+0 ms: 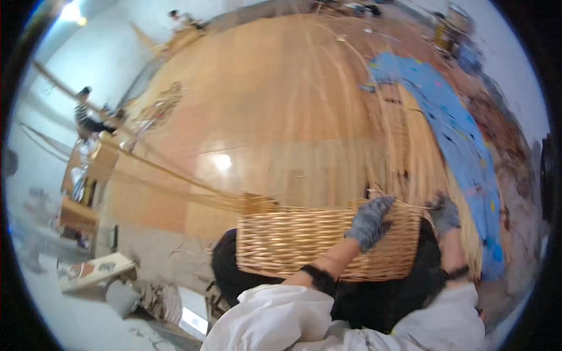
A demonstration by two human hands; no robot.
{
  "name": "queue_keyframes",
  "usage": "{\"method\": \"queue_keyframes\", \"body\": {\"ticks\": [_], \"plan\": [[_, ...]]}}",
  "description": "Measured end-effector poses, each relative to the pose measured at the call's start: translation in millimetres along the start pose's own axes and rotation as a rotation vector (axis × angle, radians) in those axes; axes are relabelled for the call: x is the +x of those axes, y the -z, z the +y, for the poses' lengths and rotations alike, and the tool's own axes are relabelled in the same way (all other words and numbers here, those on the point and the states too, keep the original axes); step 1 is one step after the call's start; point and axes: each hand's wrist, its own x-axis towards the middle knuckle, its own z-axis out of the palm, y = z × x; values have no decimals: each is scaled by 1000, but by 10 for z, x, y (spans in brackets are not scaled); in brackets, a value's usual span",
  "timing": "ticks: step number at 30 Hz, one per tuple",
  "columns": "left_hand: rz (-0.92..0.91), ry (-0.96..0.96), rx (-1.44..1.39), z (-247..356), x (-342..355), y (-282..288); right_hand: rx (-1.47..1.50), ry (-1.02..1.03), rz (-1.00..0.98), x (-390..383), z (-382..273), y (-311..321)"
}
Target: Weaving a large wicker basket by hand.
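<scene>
A woven wicker basket point(293, 243) rests on my lap, its long unwoven stakes point(404, 146) rising from the right end. My left hand point(370, 222), in a grey knit glove, presses on the basket's upper rim near the right side. My right hand point(445, 215), also gloved, grips the stakes at the basket's right corner. Long thin cane strands point(175, 175) stretch away to the left from the rim. Both sleeves are white.
A wooden floor point(257, 105) spreads ahead. A blue sheet point(456, 134) lies on the right. A person in a striped top point(85, 117) sits at far left by wooden furniture. Boards and scraps point(93, 270) lie at lower left.
</scene>
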Motion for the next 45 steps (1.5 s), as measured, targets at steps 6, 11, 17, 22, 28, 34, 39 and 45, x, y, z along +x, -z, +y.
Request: {"method": "queue_keyframes", "body": {"ticks": [6, 11, 17, 22, 28, 34, 39, 45], "plan": [[388, 794, 175, -815, -1392, 1893, -1221, 487, -667, -1088, 641, -911], [311, 697, 97, -1277, -1753, 1908, -1222, 644, -1118, -1841, 1824, -2489], [234, 673, -180, -1359, -1778, 2100, -925, 792, -1010, -1845, 2086, -2277], [564, 734, -800, -1510, -1895, 1924, -734, 641, -949, -1847, 2287, -2332], [422, 1022, -685, -1153, -1704, 1992, -1299, 546, -938, -1474, 2626, -2506], [351, 865, -502, -1355, -1937, 1871, -1071, 547, -815, -1214, 3059, -2351], [275, 930, -450, -1270, -1854, 2000, -646, -266, -656, -1427, 2633, -2527], [158, 777, 241, -879, -1651, 2122, -966, 775, -661, -823, 2077, -2354]]}}
